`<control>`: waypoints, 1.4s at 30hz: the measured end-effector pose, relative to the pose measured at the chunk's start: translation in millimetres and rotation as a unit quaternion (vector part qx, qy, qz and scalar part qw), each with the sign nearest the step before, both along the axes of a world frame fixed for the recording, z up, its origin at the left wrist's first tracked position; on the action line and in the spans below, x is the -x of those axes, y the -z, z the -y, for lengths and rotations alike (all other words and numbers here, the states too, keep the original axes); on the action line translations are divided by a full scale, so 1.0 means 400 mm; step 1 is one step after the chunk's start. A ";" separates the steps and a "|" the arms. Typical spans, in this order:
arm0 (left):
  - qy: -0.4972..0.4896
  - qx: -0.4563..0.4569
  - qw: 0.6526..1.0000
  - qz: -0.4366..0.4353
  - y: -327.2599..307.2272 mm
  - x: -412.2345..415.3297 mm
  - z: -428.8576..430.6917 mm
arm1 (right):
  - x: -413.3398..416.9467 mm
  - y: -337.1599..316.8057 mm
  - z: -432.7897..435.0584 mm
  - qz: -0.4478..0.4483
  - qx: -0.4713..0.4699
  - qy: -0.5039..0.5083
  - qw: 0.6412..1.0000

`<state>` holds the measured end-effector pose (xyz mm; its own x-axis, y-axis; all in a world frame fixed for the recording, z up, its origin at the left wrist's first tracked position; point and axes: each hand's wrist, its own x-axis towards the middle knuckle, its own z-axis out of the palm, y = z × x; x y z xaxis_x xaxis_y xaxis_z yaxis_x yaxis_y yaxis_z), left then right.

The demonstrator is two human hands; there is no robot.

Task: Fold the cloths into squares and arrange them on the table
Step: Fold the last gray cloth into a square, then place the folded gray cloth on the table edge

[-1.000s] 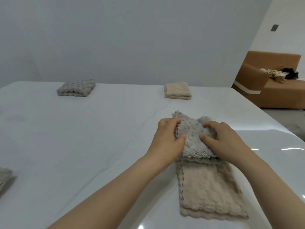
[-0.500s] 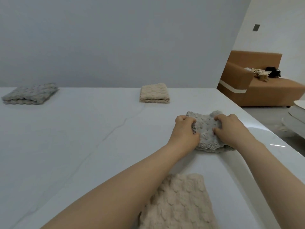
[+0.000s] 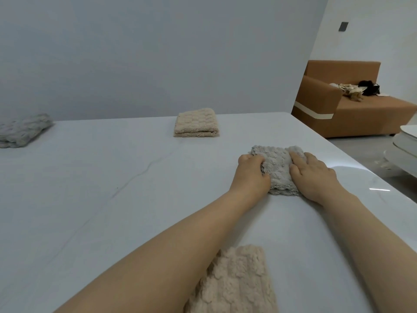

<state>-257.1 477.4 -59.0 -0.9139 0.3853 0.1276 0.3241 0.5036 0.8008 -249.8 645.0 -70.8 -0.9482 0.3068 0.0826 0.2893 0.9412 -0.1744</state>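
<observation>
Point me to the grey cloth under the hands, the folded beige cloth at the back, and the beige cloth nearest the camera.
grey cloth (image 3: 278,170), head view, top face between the hands.
folded beige cloth (image 3: 195,123), head view, top face.
unfolded beige cloth (image 3: 237,281), head view, middle.

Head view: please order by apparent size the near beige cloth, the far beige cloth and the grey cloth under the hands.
1. Near beige cloth, though nearness to the camera enlarges it.
2. and 3. Far beige cloth and grey cloth look alike; no ranking.

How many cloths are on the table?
4. A grey cloth under both hands, a beige folded one at the back, a grey one far left, a beige one nearest. More may lie out of view.
</observation>
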 end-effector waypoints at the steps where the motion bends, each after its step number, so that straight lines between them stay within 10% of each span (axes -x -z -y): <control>1: -0.002 0.000 1.000 -0.002 0.000 -0.002 -0.001 | -0.001 0.000 0.000 0.002 0.005 -0.001 1.000; 16: -0.023 0.142 0.988 -0.050 -0.113 -0.089 0.212 | -0.105 -0.147 0.149 -0.044 -0.031 -0.095 0.994; 42: -0.155 0.232 0.958 -0.062 -0.179 -0.648 1.121 | -0.561 -0.206 1.052 -0.012 0.016 -0.381 0.924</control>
<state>1.9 29.1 12.5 -0.9826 0.1397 0.1228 0.1797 0.8834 0.4327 -25.5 224.3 11.7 -0.8880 -0.4468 0.1090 -0.4599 0.8643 -0.2037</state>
